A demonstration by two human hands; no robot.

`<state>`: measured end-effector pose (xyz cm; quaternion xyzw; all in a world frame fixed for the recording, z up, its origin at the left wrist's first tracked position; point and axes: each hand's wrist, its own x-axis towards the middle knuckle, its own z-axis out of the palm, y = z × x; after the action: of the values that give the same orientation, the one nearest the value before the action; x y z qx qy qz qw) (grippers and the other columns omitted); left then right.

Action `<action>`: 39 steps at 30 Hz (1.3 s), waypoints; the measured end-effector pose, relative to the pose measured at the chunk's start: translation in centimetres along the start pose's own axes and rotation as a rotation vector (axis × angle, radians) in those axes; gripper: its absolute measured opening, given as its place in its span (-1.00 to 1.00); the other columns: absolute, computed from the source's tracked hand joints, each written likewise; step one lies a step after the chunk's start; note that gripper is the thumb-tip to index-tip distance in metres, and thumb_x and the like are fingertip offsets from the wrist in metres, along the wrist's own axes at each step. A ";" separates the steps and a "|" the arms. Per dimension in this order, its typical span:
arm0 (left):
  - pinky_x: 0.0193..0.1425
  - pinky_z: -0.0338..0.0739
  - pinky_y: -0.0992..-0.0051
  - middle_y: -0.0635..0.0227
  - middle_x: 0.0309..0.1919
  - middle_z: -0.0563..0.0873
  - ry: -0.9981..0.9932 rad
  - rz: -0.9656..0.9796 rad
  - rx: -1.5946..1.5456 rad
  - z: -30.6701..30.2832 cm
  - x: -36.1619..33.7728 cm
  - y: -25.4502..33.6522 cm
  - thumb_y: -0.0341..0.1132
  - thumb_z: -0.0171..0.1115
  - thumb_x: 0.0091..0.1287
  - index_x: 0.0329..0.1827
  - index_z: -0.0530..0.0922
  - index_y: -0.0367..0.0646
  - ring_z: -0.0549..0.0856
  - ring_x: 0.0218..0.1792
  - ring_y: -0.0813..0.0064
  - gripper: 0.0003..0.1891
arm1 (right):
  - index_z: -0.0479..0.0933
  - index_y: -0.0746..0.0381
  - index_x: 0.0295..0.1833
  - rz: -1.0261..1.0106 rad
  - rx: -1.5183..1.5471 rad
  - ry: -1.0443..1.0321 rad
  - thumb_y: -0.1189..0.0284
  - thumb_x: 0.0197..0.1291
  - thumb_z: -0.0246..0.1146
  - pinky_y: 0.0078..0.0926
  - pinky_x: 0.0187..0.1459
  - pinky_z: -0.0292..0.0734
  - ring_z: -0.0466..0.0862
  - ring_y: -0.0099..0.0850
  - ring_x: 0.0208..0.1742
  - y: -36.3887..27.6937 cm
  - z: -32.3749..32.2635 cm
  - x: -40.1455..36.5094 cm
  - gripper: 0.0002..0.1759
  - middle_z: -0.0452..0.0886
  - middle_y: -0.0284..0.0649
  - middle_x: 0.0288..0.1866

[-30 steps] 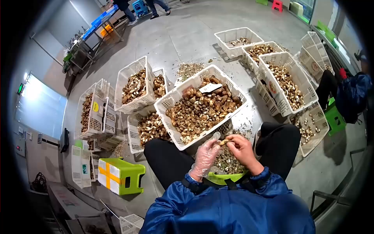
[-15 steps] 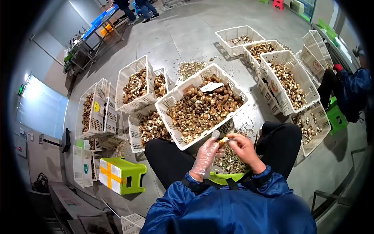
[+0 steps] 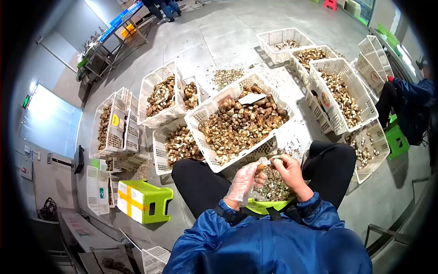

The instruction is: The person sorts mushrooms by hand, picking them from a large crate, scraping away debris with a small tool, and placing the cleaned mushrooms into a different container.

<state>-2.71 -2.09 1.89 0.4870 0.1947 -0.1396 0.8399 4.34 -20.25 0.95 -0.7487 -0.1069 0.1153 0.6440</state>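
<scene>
My left hand (image 3: 244, 181), in a thin see-through plastic glove, is closed around a small brown-and-white mushroom (image 3: 262, 167) above my lap. My bare right hand (image 3: 290, 172) meets it from the right, fingers pinched together at the mushroom's pale end; what sits between those fingertips is too small to make out. Under both hands a green-rimmed container (image 3: 264, 207) holds trimmings (image 3: 274, 188). Just ahead of my knees, a large white crate (image 3: 214, 167) is tilted toward me, filled with brown mushrooms (image 3: 242, 130) and a white card (image 3: 252, 98).
More white crates of mushrooms stand left (image 3: 157, 117) and right (image 3: 368, 118). A green stool (image 3: 157, 203) with a taped white top is at my left. Scraps (image 3: 226, 76) litter the floor beyond the crate. Another person (image 3: 413, 105) sits at the far right.
My right hand has shifted slightly up and its fingers have curled in at the mushroom. My left hand has turned a little, with the mushroom still in it. The view has moved slightly.
</scene>
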 end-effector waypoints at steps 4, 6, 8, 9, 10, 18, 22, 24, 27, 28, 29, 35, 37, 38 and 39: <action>-0.24 0.57 0.57 0.37 -0.26 0.71 0.016 -0.009 0.035 -0.2 0.4 -0.3 0.03 -0.03 0.63 0.22 0.55 -0.14 0.64 -0.35 0.61 -0.57 | 0.68 0.35 -0.09 -0.167 -0.004 -0.028 0.44 0.38 0.28 -0.57 -0.17 0.55 0.66 -0.59 -0.23 0.0 0.3 0.2 -0.82 0.74 -0.31 -0.26; -0.24 0.57 0.55 0.35 -0.26 0.72 0.017 -0.003 0.034 -0.5 0.7 -0.6 0.05 -0.02 0.62 0.17 0.56 -0.12 0.65 -0.35 0.59 -0.58 | 0.67 0.35 -0.09 -0.427 -0.294 -0.029 0.43 0.39 0.28 -0.56 -0.18 0.55 0.66 -0.59 -0.24 -0.4 0.2 0.1 -0.81 0.74 -0.31 -0.26; -0.25 0.58 0.54 0.34 -0.27 0.72 0.019 -0.068 -0.035 -0.4 0.6 -0.6 0.05 -0.01 0.62 0.16 0.56 -0.13 0.65 -0.35 0.58 -0.57 | 0.68 0.34 -0.08 -0.176 -0.139 -0.011 0.43 0.39 0.28 -0.56 -0.21 0.55 0.65 -0.59 -0.28 0.1 0.3 0.1 -0.81 0.74 -0.32 -0.26; -0.25 0.58 0.54 0.33 -0.27 0.72 0.019 -0.099 -0.068 -0.3 0.7 -0.5 0.06 0.00 0.61 0.15 0.56 -0.13 0.66 -0.36 0.57 -0.57 | 0.68 0.34 -0.08 -0.052 -0.061 -0.001 0.42 0.39 0.28 -0.56 -0.22 0.54 0.64 -0.60 -0.29 0.6 0.4 0.2 -0.81 0.73 -0.32 -0.27; -0.25 0.58 0.53 0.30 -0.27 0.72 -0.019 -0.126 -0.115 -0.6 0.8 -0.4 0.07 0.02 0.60 0.13 0.56 -0.14 0.66 -0.36 0.55 -0.57 | 0.68 0.32 -0.07 0.010 0.039 0.013 0.43 0.37 0.29 -0.57 -0.26 0.53 0.62 -0.60 -0.35 1.5 0.3 0.4 -0.82 0.74 -0.30 -0.29; -0.24 0.63 0.54 0.30 -0.35 0.71 -0.029 -0.202 -0.205 -1.2 1.3 -0.9 0.07 0.01 0.60 0.15 0.56 -0.18 0.69 -0.39 0.49 -0.53 | 0.69 0.36 -0.07 -0.162 -0.162 -0.050 0.49 0.26 0.33 -0.52 -0.19 0.62 0.72 -0.46 -0.22 -1.0 0.4 0.1 -0.81 0.76 -0.14 -0.04; -0.18 0.64 0.57 0.46 -0.35 0.68 0.123 0.299 0.074 1.5 1.1 -0.8 -0.22 0.22 0.52 0.28 0.53 -0.30 0.64 -0.37 0.64 -0.60 | 0.69 0.35 -0.04 -0.116 -0.177 -0.007 0.49 0.28 0.33 -0.56 -0.30 0.55 0.65 -0.56 -0.34 -0.8 0.3 0.1 -0.80 0.73 -0.18 -0.26; -0.22 0.60 0.60 0.47 -0.33 0.70 0.137 0.357 0.440 0.5 1.2 -1.1 -0.32 0.26 0.46 0.24 0.57 -0.30 0.63 -0.37 0.69 -0.64 | 0.69 0.34 -0.01 -0.061 -0.125 0.006 0.47 0.31 0.31 -0.60 -0.35 0.47 0.54 -0.64 -0.42 -0.7 0.4 0.0 -0.79 0.68 -0.28 -0.35; -0.27 0.55 0.62 0.46 -0.35 0.73 0.182 0.333 0.538 1.3 0.2 0.4 -0.39 0.29 0.40 0.18 0.64 -0.29 0.60 -0.39 0.75 -0.68 | 0.67 0.37 -0.06 0.076 0.166 0.008 0.45 0.33 0.30 -0.62 -0.36 0.43 0.48 -0.68 -0.44 2.6 0.4 0.6 -0.80 0.66 -0.35 -0.37; -0.28 0.54 0.62 0.46 -0.35 0.73 0.176 0.344 0.508 0.7 0.7 -0.3 -0.39 0.29 0.40 0.19 0.64 -0.28 0.59 -0.40 0.75 -0.67 | 0.63 0.39 -0.15 0.127 0.277 0.001 0.44 0.34 0.30 -0.63 -0.37 0.42 0.46 -0.69 -0.45 2.1 0.3 0.6 -0.81 0.68 -0.36 -0.33; -0.28 0.54 0.61 0.46 -0.35 0.74 0.171 0.355 0.478 0.4 1.0 -0.7 -0.38 0.30 0.39 0.19 0.64 -0.28 0.59 -0.40 0.75 -0.67 | 0.63 0.39 -0.16 0.053 0.182 -0.003 0.44 0.33 0.30 -0.62 -0.36 0.42 0.46 -0.69 -0.44 1.5 0.3 0.3 -0.81 0.68 -0.35 -0.32; -0.26 0.57 0.63 0.44 -0.28 0.73 0.171 0.439 0.660 1.2 0.3 0.4 -0.36 0.29 0.43 0.27 0.62 -0.26 0.62 -0.36 0.73 -0.63 | 0.69 0.33 -0.09 -0.120 -0.139 0.029 0.43 0.34 0.29 -0.60 -0.34 0.46 0.52 -0.67 -0.42 -0.6 0.4 0.1 -0.81 0.71 -0.28 -0.29; -0.26 0.59 0.63 0.45 -0.26 0.73 0.115 0.286 0.332 1.0 0.3 -0.1 -0.35 0.28 0.45 0.27 0.61 -0.28 0.64 -0.33 0.72 -0.63 | 0.70 0.28 -0.15 0.074 0.183 0.054 0.42 0.37 0.26 -0.59 -0.31 0.51 0.61 -0.65 -0.36 0.5 0.4 0.4 -0.83 0.72 -0.33 -0.35; -0.21 0.63 0.61 0.38 -0.14 0.74 0.071 0.280 0.329 -0.2 1.0 -0.9 -0.34 0.25 0.50 0.29 0.56 -0.33 0.70 -0.32 0.64 -0.63 | 0.70 0.29 -0.15 0.060 0.219 0.046 0.42 0.37 0.27 -0.58 -0.31 0.51 0.60 -0.64 -0.36 0.9 0.4 0.4 -0.83 0.72 -0.33 -0.34; -0.21 0.63 0.61 0.38 -0.14 0.73 0.078 0.261 0.312 -0.1 0.9 -0.7 -0.34 0.25 0.50 0.29 0.56 -0.33 0.70 -0.31 0.64 -0.63 | 0.69 0.30 -0.16 0.046 0.253 0.037 0.43 0.37 0.27 -0.58 -0.31 0.51 0.60 -0.64 -0.37 0.5 0.4 0.4 -0.83 0.73 -0.34 -0.33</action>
<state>-2.25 -2.37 0.90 0.6373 0.1384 -0.0390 0.7571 4.66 -19.82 0.39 -0.6656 -0.0625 0.1286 0.7325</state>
